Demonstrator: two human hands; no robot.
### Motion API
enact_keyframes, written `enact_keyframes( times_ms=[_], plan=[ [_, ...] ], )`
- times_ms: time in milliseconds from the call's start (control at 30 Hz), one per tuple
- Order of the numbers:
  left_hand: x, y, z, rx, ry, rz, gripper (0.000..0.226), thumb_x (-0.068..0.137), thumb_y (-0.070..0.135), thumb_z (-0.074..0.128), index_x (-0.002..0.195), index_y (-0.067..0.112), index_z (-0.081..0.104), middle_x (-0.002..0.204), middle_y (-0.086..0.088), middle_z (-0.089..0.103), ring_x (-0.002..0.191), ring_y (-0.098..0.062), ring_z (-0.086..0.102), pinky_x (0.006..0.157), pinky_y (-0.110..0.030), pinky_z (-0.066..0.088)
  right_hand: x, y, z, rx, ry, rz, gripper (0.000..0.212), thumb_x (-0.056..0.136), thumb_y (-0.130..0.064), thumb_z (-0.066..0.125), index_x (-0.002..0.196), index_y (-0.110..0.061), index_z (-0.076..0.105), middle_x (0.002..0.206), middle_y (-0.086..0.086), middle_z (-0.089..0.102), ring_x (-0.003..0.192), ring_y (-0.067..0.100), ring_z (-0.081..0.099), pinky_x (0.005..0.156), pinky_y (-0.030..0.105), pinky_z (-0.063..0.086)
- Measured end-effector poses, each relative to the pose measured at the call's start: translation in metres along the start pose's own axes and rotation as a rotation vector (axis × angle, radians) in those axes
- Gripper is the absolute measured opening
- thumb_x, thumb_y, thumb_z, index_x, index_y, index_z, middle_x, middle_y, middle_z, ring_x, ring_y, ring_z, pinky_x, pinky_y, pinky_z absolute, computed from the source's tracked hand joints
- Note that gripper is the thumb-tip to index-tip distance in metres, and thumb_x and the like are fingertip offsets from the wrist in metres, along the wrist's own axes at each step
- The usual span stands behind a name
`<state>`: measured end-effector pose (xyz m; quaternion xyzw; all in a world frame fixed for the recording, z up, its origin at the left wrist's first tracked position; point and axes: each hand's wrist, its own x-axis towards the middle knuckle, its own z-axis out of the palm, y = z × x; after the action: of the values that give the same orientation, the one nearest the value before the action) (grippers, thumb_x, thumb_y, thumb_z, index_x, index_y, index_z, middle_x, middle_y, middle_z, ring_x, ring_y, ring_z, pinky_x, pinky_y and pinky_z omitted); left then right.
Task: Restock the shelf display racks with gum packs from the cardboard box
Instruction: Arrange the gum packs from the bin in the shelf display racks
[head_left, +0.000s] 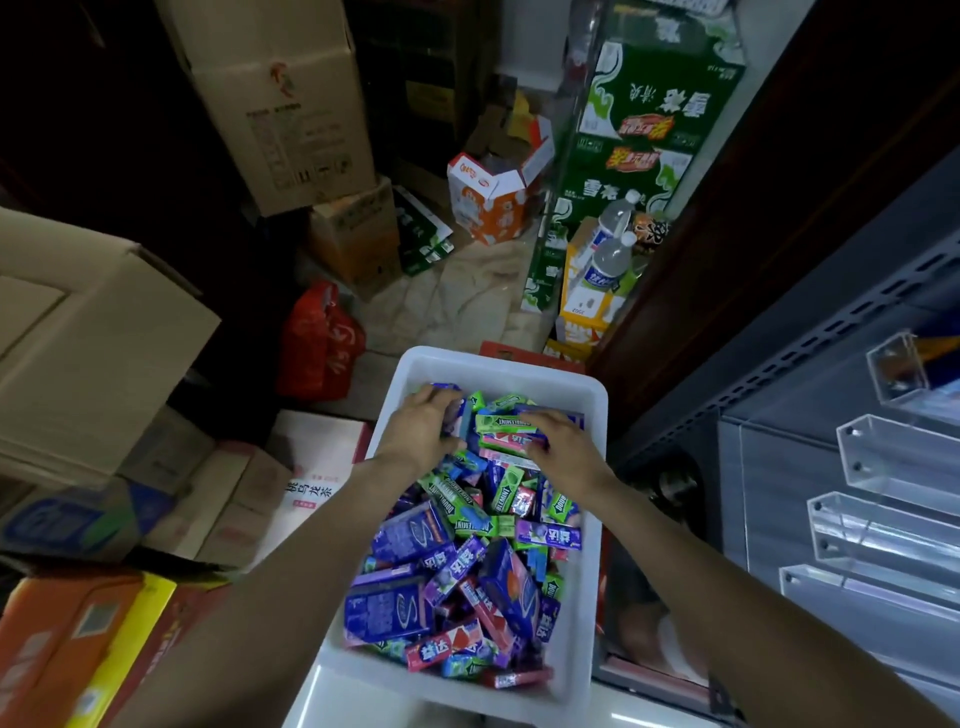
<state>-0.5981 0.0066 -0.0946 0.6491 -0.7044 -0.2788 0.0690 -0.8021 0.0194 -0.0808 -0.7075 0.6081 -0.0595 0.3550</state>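
Left hand (426, 426): fingers curled round gum packs (451, 410).
Right hand (563, 447): fingers pinching a purple pack (550, 418).
Tub (498, 364): beneath both hands.

view: a single head-worn wide-angle camera, no second view to share with.
facing: forward and steeply down along both forearms.
nearness: close; the left hand (423, 426) and right hand (563, 447) sit near mid-frame.
below the fingers: the white bin (592, 410) of gum packs (457, 566), running toward the lower edge.
beyond the fingertips: floor and stacked cardboard boxes (280, 104), seen far off.
right of the fingers: clear display racks (893, 457) at the frame edge, bent by the lens.
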Motion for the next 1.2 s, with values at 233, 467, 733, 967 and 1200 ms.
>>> enact_keyframes(
  times_ms=[233, 467, 733, 967, 1200],
  plan=[
    [-0.02, 0.012, -0.009, -0.361, 0.237, 0.089, 0.059, 0.075, 0.022, 0.078, 0.127, 0.015, 0.051, 0.121, -0.001, 0.053, 0.111, -0.014, 0.049, 0.092, -0.02, 0.039, 0.018, 0.009, -0.01, -0.118, -0.081, 0.049, 0.055, 0.098, -0.002, 0.037, 0.148, -0.017, 0.023, 0.15, 0.01, 0.03, 0.138, 0.027, 0.028, 0.112, 0.038, 0.028],
    [-0.041, 0.029, -0.01, -0.911, 0.256, -0.09, 0.041, 0.077, 0.011, 0.075, 0.113, 0.015, 0.057, 0.107, 0.01, 0.063, 0.102, -0.005, 0.058, 0.075, -0.007, 0.046, 0.035, 0.008, -0.019, -0.309, -0.065, 0.087, 0.051, 0.092, -0.018, 0.058, 0.138, -0.011, 0.04, 0.136, 0.015, 0.032, 0.131, 0.032, 0.028, 0.109, 0.035, 0.028],
    [-0.047, 0.035, -0.03, -1.051, 0.292, -0.182, 0.021, 0.081, 0.021, 0.072, 0.095, 0.023, 0.056, 0.095, 0.006, 0.061, 0.082, -0.003, 0.065, 0.082, -0.028, 0.052, 0.014, -0.002, -0.033, -0.165, 0.024, 0.043, 0.028, 0.092, -0.014, 0.057, 0.115, -0.009, 0.042, 0.113, 0.015, 0.058, 0.1, 0.033, 0.057, 0.078, 0.041, 0.047],
    [-0.051, 0.073, -0.062, -1.24, 0.284, -0.162, 0.044, 0.091, 0.021, 0.06, 0.13, 0.027, 0.04, 0.088, -0.004, 0.066, 0.08, -0.019, 0.068, 0.07, -0.019, 0.057, -0.034, -0.026, -0.081, 0.826, 0.217, 0.079, 0.04, 0.094, -0.009, 0.053, 0.132, -0.017, 0.043, 0.111, 0.011, 0.061, 0.1, 0.027, 0.062, 0.071, 0.028, 0.053],
    [-0.06, 0.139, -0.095, -1.439, 0.205, -0.043, 0.022, 0.093, 0.03, 0.055, 0.081, 0.013, 0.048, 0.083, -0.004, 0.066, 0.085, -0.031, 0.069, 0.072, -0.028, 0.057, -0.079, -0.04, -0.144, 1.103, 0.378, 0.138, 0.044, 0.099, -0.008, 0.039, 0.14, -0.023, 0.035, 0.113, 0.006, 0.06, 0.074, 0.012, 0.063, 0.065, 0.031, 0.054]
  ],
)
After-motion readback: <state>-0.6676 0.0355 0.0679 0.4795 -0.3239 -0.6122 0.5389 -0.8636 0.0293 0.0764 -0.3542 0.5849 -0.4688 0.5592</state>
